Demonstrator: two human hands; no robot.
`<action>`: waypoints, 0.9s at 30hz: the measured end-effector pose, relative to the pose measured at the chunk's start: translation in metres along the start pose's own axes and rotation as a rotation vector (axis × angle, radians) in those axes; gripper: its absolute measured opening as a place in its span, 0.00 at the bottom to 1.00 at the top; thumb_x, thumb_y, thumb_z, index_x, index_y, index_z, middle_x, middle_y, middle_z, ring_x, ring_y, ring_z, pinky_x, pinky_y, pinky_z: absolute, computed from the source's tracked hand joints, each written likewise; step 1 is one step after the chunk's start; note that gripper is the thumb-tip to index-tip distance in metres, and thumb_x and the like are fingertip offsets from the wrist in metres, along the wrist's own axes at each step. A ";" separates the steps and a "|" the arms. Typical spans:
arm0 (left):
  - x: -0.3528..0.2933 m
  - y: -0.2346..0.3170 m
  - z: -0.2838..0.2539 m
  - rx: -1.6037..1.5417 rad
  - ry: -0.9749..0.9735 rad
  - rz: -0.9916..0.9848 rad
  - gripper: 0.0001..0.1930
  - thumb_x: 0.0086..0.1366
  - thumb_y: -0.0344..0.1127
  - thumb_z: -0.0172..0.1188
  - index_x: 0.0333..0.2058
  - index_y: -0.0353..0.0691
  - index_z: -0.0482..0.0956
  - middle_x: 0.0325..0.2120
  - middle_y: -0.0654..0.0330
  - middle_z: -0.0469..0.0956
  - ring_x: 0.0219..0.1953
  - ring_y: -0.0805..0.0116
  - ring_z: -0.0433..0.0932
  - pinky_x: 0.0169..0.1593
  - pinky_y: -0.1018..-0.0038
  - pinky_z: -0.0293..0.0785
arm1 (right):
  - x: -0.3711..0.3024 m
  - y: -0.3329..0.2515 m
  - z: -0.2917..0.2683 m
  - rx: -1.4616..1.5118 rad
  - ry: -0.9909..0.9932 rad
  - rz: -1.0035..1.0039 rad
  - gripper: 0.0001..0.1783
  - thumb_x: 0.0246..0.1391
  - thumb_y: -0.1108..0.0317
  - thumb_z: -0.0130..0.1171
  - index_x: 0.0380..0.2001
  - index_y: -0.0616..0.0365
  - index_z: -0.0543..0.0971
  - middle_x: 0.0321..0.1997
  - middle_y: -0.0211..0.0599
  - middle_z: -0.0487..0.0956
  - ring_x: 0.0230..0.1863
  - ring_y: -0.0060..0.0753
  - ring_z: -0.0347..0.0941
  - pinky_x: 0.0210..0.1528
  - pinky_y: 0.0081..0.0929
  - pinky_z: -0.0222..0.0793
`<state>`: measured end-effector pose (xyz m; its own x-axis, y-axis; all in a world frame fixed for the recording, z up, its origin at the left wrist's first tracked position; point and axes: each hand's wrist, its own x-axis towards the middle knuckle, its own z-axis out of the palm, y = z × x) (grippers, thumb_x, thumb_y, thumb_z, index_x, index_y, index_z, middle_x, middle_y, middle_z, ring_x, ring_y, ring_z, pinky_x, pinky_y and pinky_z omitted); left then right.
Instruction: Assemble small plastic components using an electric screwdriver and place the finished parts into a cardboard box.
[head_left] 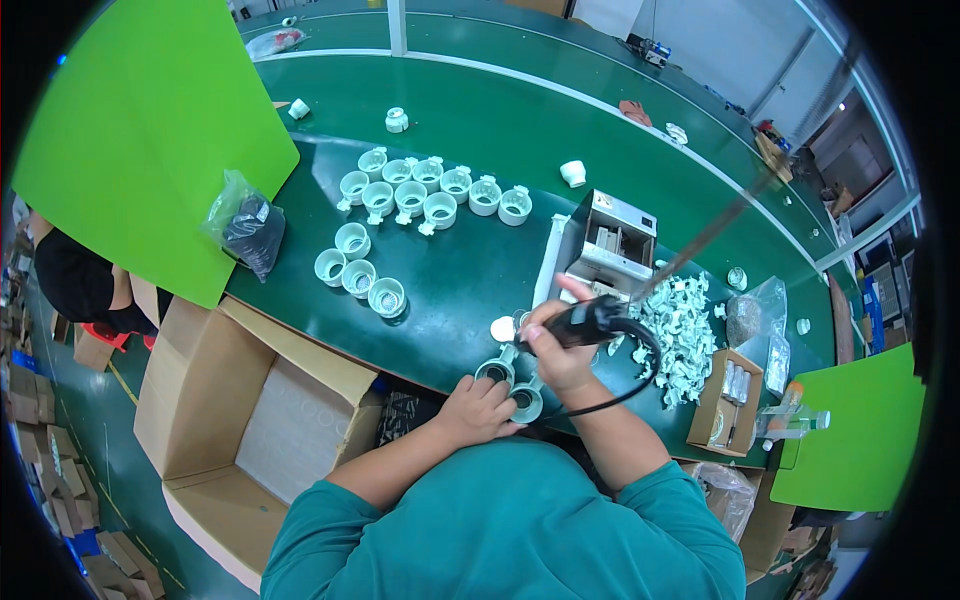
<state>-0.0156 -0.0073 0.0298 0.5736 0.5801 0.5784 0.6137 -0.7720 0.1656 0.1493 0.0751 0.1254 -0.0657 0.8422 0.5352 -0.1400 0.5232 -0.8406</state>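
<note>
**Inspector:** What is the right hand point(562, 352) doing?

**Observer:** It is wrapping closed around a black powered screwdriver point(588, 320), fingers curled over the body and thumb lying on top. A black cable point(640, 375) is looping from the tool past the wrist. The tool tip is pointing down and left, towards the white round housings point(512, 385) at the near edge of the dark green bench point(460, 270).

**Inspector:** And the left hand point(478, 408)?

**Observer:** It is resting knuckles-up on the bench edge, fingers curled and pressing against those two housings, one at the fingertips and one just to their right. Whether it is pinching a housing or only steadying it, I cannot tell.

**Inspector:** What is lying around the work?

**Observer:** A group of three similar cups point(358, 270) is sitting to the left of the hands, and a longer cluster of cups point(430, 190) is lying farther back. A heap of small white plastic parts point(680, 335) is lying just right of the tool, beside a small metal machine point(610, 245). A little cardboard box point(725, 400) is standing at the far right, and a large open carton point(240, 420) is sitting below the bench on the left. A bag of dark parts point(250, 230) is resting at the left end.
</note>
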 end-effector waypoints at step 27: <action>0.017 0.005 -0.010 -0.044 -0.095 -0.090 0.24 0.53 0.57 0.68 0.40 0.46 0.81 0.37 0.62 0.75 0.39 0.63 0.72 0.37 0.66 0.64 | -0.011 0.000 0.023 0.039 -0.162 0.289 0.26 0.54 0.85 0.60 0.54 0.58 0.66 0.31 0.37 0.77 0.31 0.23 0.75 0.35 0.25 0.72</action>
<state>-0.0080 -0.0042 0.0484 0.5670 0.6681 0.4818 0.6423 -0.7248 0.2493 0.1276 0.0630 0.1214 -0.2636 0.9218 0.2842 -0.1298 0.2581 -0.9574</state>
